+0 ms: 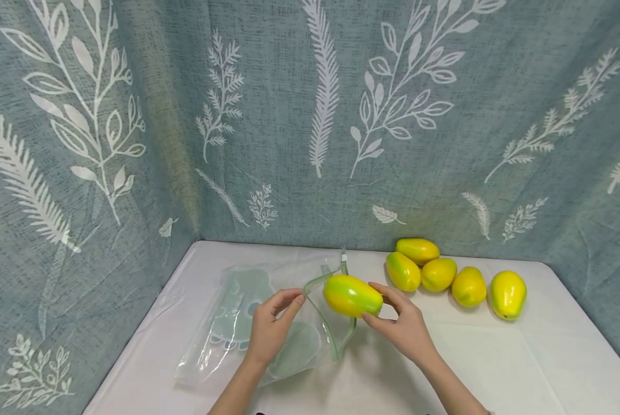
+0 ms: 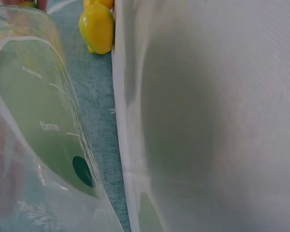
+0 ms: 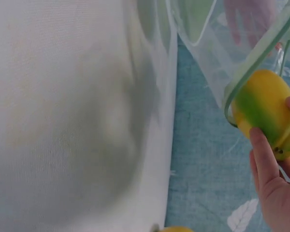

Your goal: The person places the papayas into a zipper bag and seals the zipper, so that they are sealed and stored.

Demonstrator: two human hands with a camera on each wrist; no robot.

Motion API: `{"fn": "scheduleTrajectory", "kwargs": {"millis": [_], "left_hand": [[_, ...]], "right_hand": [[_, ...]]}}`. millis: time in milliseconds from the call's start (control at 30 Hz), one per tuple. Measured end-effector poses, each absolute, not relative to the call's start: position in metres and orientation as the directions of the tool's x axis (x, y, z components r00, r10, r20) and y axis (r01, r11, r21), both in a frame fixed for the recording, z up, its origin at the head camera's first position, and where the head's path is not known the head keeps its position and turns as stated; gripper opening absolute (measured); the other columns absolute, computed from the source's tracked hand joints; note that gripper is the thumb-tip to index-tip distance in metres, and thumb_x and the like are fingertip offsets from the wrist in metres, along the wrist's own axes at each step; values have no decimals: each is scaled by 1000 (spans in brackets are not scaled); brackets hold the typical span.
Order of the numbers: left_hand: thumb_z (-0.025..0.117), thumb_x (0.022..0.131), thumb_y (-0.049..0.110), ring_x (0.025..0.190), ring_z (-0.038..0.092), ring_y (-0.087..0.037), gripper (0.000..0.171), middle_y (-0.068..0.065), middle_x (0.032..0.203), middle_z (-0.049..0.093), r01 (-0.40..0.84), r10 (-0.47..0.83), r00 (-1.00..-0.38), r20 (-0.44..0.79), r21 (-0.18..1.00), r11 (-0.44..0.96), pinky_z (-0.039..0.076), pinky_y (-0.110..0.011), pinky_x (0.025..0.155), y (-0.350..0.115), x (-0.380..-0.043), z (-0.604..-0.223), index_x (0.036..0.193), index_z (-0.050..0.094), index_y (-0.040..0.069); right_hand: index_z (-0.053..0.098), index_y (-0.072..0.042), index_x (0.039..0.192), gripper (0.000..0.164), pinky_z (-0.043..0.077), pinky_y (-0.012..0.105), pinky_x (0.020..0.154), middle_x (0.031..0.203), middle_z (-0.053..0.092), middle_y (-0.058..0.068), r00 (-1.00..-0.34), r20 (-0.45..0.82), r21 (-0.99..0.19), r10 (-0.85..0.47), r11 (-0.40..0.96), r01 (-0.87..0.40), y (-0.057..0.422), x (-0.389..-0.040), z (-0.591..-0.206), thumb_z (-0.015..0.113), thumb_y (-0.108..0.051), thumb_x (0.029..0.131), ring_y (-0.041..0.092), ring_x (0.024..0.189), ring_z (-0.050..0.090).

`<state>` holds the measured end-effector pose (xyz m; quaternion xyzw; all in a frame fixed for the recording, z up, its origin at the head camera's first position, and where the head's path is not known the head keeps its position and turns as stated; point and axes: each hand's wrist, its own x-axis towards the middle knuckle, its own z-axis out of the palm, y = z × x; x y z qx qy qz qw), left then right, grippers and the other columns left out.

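A clear zip bag [image 1: 206,351] with green printed shapes lies toward the left of the table, its green-edged mouth spread open to the right. My left hand [image 1: 269,327] pinches the near-left edge of that mouth between thumb and fingers. With its fingertips my right hand [image 1: 407,327] holds a yellow-green papaya [image 1: 352,295] by its right end. The papaya lies sideways, its left end at the bag's opening. The right wrist view shows this papaya [image 3: 263,104] against the green rim. Printed words on the bag [image 2: 43,111] show in the left wrist view.
Several more yellow-green papayas stand at the back right, including one [image 1: 508,294] farthest right and one [image 1: 417,251] near the curtain. A white cloth covers the table [image 1: 496,357]. A patterned blue-green curtain [image 1: 289,115] hangs behind and along the sides.
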<state>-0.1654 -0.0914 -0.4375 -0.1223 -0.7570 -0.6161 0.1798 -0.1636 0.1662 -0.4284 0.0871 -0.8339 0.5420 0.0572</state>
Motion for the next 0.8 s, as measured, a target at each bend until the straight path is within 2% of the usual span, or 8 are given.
{"fn": "scheduleTrajectory", "kwargs": {"millis": [133, 200, 333, 433, 633, 800], "left_hand": [[67, 92, 6, 99, 68, -20, 12, -4, 99, 73, 363, -63, -921, 384, 906, 218, 52, -33, 92, -90, -166, -434, 102, 71, 3], [66, 91, 2, 97, 68, -21, 11, -7, 98, 73, 350, -71, -926, 372, 912, 216, 52, -33, 92, -90, -167, -434, 101, 71, 1], [67, 90, 2, 96, 68, -19, 11, -6, 97, 73, 355, -71, -924, 376, 912, 204, 52, -32, 92, -89, -166, -433, 100, 71, 1], [67, 92, 7, 96, 67, -15, 11, -2, 97, 74, 376, -59, -918, 393, 907, 187, 52, -31, 92, -89, -166, -433, 101, 72, 4], [66, 94, 13, 99, 66, -16, 13, -1, 101, 72, 399, -46, -911, 410, 904, 150, 51, -30, 92, -89, -165, -436, 103, 71, 7], [65, 94, 13, 94, 66, -16, 12, -3, 100, 72, 371, -65, -922, 381, 920, 122, 54, -27, 85, -90, -164, -434, 103, 71, 6]], "right_hand": [[59, -17, 132, 57, 57, 30, 81, 127, 59, 3, -981, 176, -917, -87, 347, -195, 164, -164, -428, 82, -19, 80, 23, 116, 56], [62, -19, 129, 55, 57, 25, 77, 118, 61, 4, -983, 171, -923, -72, 338, -185, 162, -164, -427, 84, -21, 78, 22, 108, 59], [67, -22, 121, 51, 56, 22, 71, 104, 61, 4, -985, 171, -920, -33, 354, -171, 156, -165, -427, 87, -24, 74, 20, 89, 59], [68, -21, 118, 50, 54, 23, 66, 106, 61, 3, -988, 155, -927, -24, 342, -154, 153, -165, -426, 88, -23, 72, 20, 83, 56], [66, -13, 116, 41, 57, 25, 71, 117, 62, 6, -988, 130, -959, -87, 240, -148, 148, -165, -426, 83, -13, 78, 19, 94, 63], [68, -10, 111, 30, 57, 26, 74, 111, 66, 7, -979, 167, -951, -116, 245, -191, 150, -163, -428, 78, -12, 83, 18, 99, 64]]}}
